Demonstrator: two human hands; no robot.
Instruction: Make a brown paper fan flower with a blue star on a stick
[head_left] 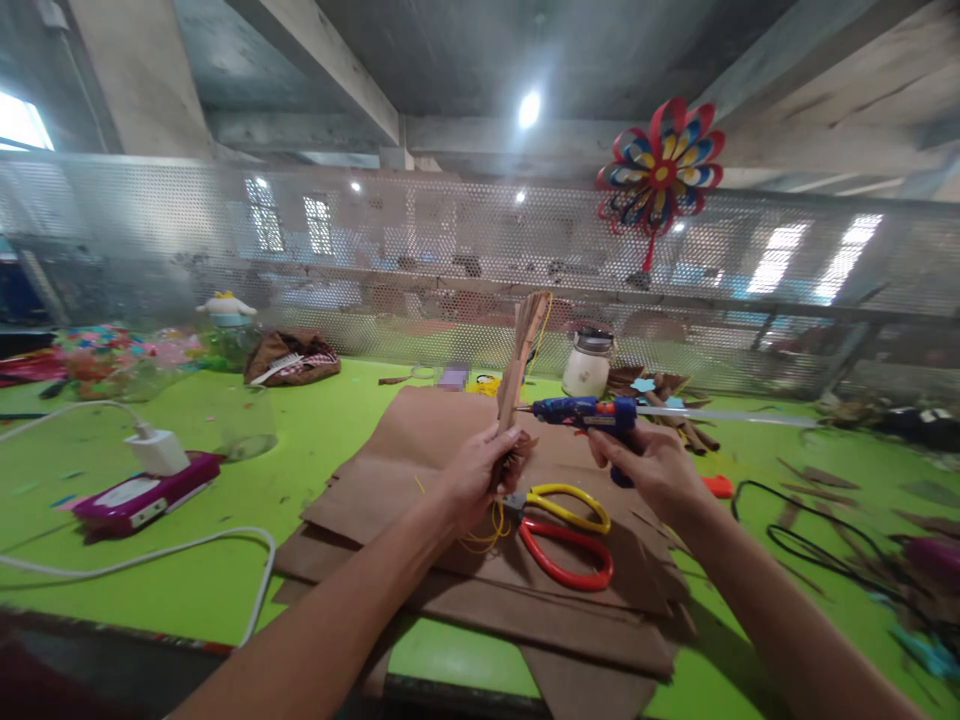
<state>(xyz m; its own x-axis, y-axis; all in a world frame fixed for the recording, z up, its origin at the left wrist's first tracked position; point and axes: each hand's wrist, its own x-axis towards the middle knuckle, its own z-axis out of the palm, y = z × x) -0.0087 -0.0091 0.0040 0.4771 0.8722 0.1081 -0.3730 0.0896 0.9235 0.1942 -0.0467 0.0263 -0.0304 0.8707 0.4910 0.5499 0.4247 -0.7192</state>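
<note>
My left hand [480, 475] is closed round a folded brown paper strip [517, 360], which stands upright with a yellow string [541, 325] along its upper edge. My right hand [649, 465] grips a blue glue gun [581, 412] from the right. The gun's nozzle points left and meets, or nearly meets, the strip just above my left fingers. A clear glue stick [735, 415] juts out of the gun's back end. Below both hands, scissors with one yellow and one red handle [570, 555] lie on stacked brown paper sheets [450, 570].
On the green table [315, 430] a purple power strip [146, 495] with a white plug [157, 450] lies left. A white-filled jar [589, 365] stands behind the gun. Black cord [776, 510] and paper scraps lie right. A perforated metal screen [450, 240] bounds the back; a paper flower [661, 172] hangs there.
</note>
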